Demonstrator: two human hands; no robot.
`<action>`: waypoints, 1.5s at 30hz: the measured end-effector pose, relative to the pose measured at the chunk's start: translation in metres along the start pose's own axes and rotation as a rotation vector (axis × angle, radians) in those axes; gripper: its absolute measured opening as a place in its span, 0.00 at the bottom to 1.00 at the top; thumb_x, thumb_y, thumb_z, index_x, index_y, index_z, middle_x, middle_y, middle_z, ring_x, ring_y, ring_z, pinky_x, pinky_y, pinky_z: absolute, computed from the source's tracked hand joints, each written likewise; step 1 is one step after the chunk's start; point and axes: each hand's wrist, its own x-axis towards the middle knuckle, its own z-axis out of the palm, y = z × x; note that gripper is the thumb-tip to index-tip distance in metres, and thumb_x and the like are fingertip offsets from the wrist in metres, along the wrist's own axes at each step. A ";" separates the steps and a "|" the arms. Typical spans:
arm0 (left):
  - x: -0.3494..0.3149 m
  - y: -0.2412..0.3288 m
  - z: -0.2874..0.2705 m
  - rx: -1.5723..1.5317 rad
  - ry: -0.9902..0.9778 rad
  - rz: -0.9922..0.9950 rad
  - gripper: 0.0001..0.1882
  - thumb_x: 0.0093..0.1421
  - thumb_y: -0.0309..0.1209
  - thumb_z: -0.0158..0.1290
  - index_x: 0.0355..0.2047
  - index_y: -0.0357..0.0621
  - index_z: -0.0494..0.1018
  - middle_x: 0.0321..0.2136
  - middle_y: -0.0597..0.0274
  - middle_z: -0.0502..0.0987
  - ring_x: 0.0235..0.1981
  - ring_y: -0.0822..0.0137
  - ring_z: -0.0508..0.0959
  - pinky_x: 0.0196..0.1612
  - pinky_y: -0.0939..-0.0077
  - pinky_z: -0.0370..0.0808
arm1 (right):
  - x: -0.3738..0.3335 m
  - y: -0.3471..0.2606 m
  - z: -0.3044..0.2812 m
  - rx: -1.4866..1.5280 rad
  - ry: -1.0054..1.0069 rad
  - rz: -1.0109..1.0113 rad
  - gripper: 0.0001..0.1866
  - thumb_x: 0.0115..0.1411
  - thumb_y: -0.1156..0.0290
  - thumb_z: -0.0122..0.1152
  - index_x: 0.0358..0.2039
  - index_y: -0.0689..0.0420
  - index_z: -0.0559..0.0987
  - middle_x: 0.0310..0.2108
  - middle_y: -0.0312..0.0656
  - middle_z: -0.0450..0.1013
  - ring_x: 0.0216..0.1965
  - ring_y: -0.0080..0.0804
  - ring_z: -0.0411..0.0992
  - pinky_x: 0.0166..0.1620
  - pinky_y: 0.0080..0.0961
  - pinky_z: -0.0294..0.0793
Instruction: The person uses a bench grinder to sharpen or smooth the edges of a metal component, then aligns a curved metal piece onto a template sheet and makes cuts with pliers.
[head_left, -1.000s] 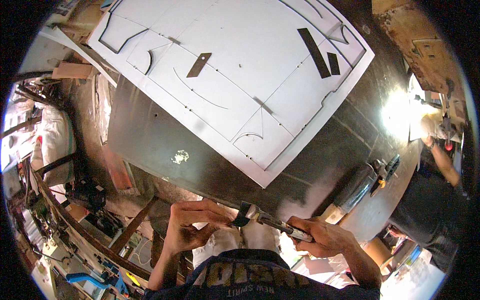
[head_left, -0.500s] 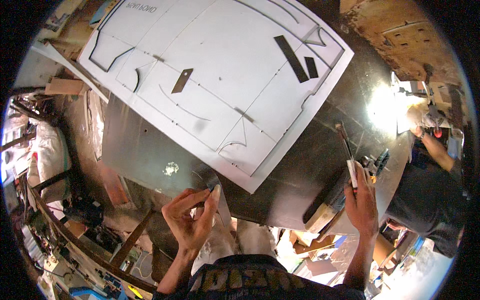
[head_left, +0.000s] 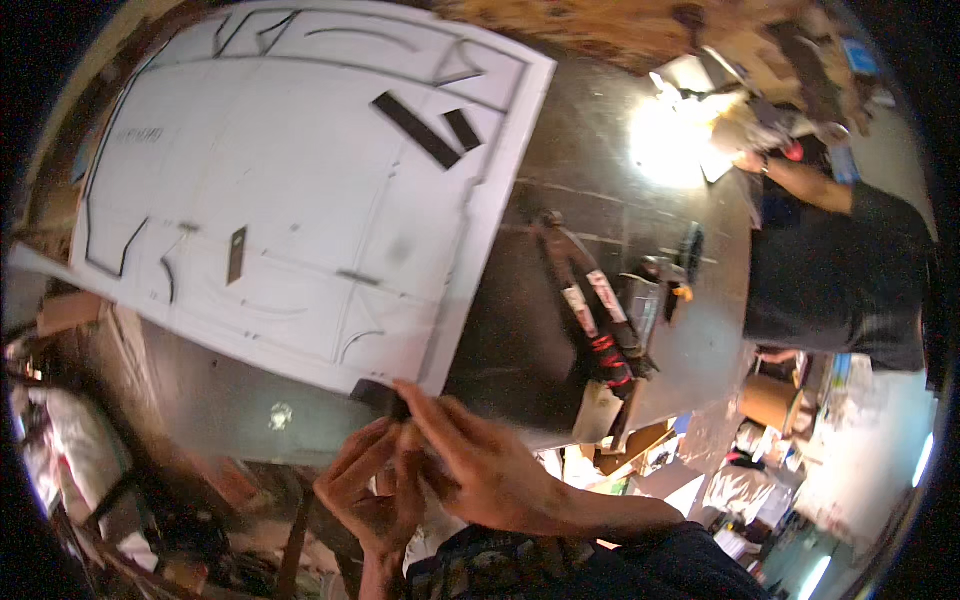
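Note:
My left hand (head_left: pixel 362 485) and my right hand (head_left: pixel 485 465) meet at the near edge of the dark metal worktable. Their fingertips pinch together around a small dark flat piece (head_left: pixel 374 394), whose exact kind I cannot make out. Fingers hide part of it. Just beyond lies a large white sheet (head_left: pixel 310 220) with black outlines drawn on it. Loose on the sheet are a long black strip (head_left: pixel 416 130), a shorter black strip (head_left: pixel 461 130) and a small brown plate with a hole (head_left: pixel 236 255).
Long slim tools with white labels and red on the handle (head_left: pixel 608 358) lie on the table to my right. A bright lamp (head_left: pixel 675 140) glares at the far right. Beside it stands a co-worker in a dark shirt (head_left: pixel 840 280). Cluttered shelves and boxes (head_left: pixel 765 400) sit below right.
My right hand has let go of the slim tool, which now lies on the table, and has come left to join my left hand. The view has shifted to the right.

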 end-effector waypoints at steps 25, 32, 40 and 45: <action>0.015 -0.050 -0.041 -0.035 0.278 0.104 0.17 0.57 0.21 0.62 0.47 0.36 0.76 0.44 0.52 0.81 0.44 0.64 0.81 0.48 0.70 0.75 | 0.067 0.006 -0.023 -0.723 0.250 -0.278 0.11 0.55 0.76 0.64 0.40 0.58 0.82 0.31 0.40 0.73 0.33 0.39 0.77 0.32 0.36 0.78; 0.009 -0.063 -0.033 0.032 0.269 0.146 0.18 0.55 0.19 0.63 0.47 0.38 0.76 0.41 0.52 0.82 0.40 0.64 0.82 0.45 0.72 0.76 | 0.068 0.005 -0.027 -0.656 0.230 -0.350 0.11 0.54 0.80 0.64 0.40 0.61 0.82 0.33 0.42 0.75 0.33 0.39 0.78 0.33 0.34 0.78; -0.002 -0.069 -0.028 0.029 0.314 0.083 0.15 0.57 0.19 0.63 0.45 0.37 0.76 0.42 0.54 0.83 0.40 0.68 0.82 0.44 0.75 0.77 | 0.073 0.008 -0.028 -0.713 0.209 -0.386 0.11 0.54 0.78 0.64 0.39 0.61 0.82 0.32 0.41 0.74 0.34 0.38 0.78 0.35 0.33 0.79; -0.003 -0.069 -0.028 0.030 0.292 0.051 0.14 0.56 0.20 0.63 0.44 0.36 0.76 0.42 0.53 0.83 0.43 0.65 0.82 0.49 0.71 0.76 | 0.076 0.013 -0.031 -0.669 0.200 -0.388 0.11 0.52 0.83 0.65 0.38 0.64 0.83 0.32 0.43 0.76 0.33 0.39 0.77 0.36 0.32 0.77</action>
